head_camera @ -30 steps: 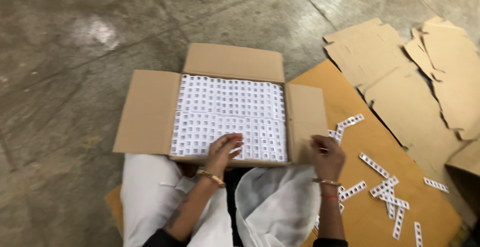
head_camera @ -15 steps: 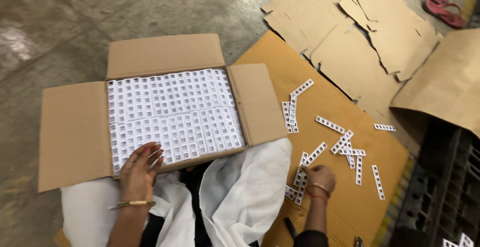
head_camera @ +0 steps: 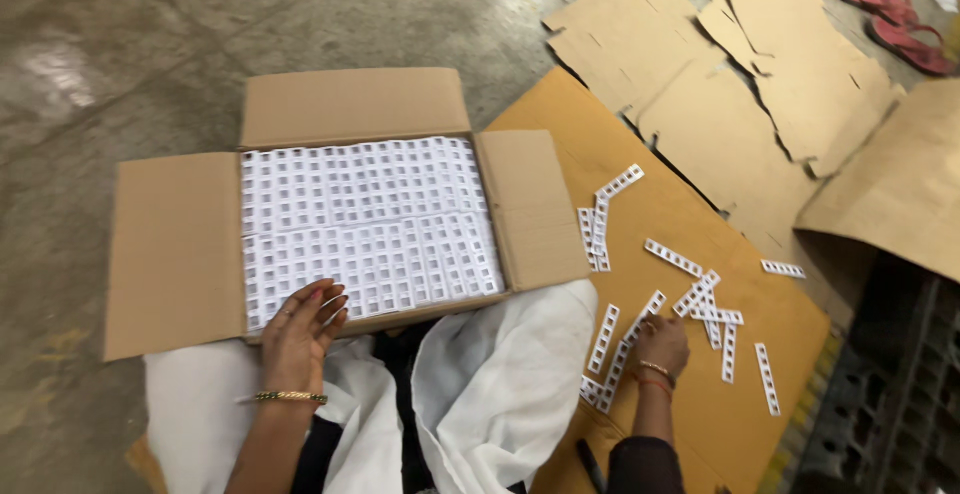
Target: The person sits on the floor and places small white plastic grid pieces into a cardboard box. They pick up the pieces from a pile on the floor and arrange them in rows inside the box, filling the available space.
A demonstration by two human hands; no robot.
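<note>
Since half a second ago, right hand [head_camera: 664,342] has reached a white strip [head_camera: 640,321] on the brown cardboard sheet [head_camera: 620,124], fingers closing on its near end; it runs diagonally away. Left hand [head_camera: 300,329] rests open on the carton [head_camera: 355,104] edge, well apart.

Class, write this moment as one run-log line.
left hand: rests on packed strips in open carton | right hand: touches loose strips on cardboard sheet
</note>
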